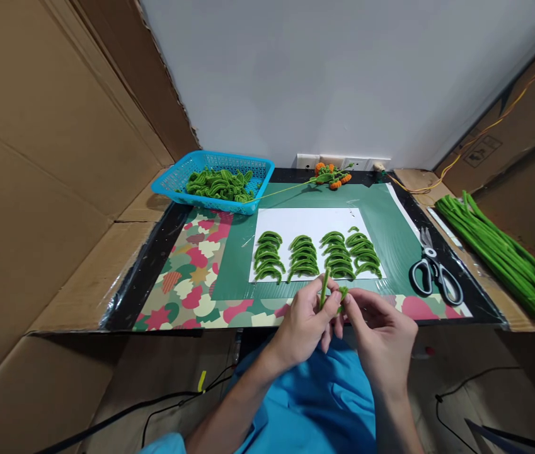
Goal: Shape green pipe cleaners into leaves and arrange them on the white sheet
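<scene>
Over the table's front edge, my left hand (305, 323) is closed on a green pipe cleaner (324, 287), one end of which sticks up from the fingers. My right hand (380, 325) pinches a bent part of the green pipe cleaner close beside the left fingertips; the fingers hide much of it. Just beyond my hands lies a white sheet (305, 219). On it, curved pipe cleaner pieces (303, 257) rest in several stacked columns, with one small piece (353, 229) above the rightmost column.
A blue basket (163, 183) of folded green pieces (220, 184) stands at back left. Orange flowers (336, 183) on a stem lie at the back. Scissors (432, 268) lie to the right, beside a bundle of long green pipe cleaners (503, 258). Cardboard (50, 139) walls the left side.
</scene>
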A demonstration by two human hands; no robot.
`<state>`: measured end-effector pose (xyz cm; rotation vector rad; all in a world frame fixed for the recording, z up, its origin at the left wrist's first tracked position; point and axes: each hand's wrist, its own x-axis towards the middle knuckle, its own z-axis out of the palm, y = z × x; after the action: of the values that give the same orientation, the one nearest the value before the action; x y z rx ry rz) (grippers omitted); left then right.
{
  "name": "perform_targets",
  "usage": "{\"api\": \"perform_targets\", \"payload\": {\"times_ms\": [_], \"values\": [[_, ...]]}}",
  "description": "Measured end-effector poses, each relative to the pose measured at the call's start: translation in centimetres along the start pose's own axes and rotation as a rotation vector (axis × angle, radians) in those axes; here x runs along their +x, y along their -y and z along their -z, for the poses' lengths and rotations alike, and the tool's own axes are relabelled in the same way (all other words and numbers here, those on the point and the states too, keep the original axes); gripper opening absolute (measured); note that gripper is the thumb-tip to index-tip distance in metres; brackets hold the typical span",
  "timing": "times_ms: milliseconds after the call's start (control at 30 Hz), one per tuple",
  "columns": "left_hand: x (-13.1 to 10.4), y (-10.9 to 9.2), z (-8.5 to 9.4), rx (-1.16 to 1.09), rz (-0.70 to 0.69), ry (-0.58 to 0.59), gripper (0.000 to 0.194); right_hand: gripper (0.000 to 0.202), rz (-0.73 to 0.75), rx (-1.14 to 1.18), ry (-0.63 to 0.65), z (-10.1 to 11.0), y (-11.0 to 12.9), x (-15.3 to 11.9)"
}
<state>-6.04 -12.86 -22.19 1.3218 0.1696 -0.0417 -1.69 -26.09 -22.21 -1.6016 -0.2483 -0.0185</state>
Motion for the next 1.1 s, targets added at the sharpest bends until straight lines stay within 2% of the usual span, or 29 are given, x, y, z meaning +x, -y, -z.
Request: {"api": "perform_targets", "payload": {"times_ms": [167,400,733,800,967,1100], "values": [[0.3,0.1,0.3,-0.002,0.006,0.041,0.036,0.014,0.076,-0.038,-0.019,0.0,-0.4,-0.2],[0.2,0.0,0.4,0.018,0.012,0.017,0.035,0.010,0.218,-0.178,0.108,1.0,-0.6,0.1],[0.1,-1.1,0.9,-0.007,0.052,0.122,0.037,0.013,0.458,-0.289,0.120,1.6,0.0,0.9],[0.1,-1.1,0.9,-0.006,0.060,0.125,0.037,0.009,0.414,-0.274,0.143,1.7,-0.1,0.9],[0.2,-1.0,0.9,-0.037,0.073,0.156,0.039,0.009,0.084,-0.025,0.223,1.7,-0.2,0.8],[0.3,-1.0,0.7,-0.032,0.080,0.113,0.038,0.012,0.010,0.059,0.214,1.8,-0.2,0.9]]}}
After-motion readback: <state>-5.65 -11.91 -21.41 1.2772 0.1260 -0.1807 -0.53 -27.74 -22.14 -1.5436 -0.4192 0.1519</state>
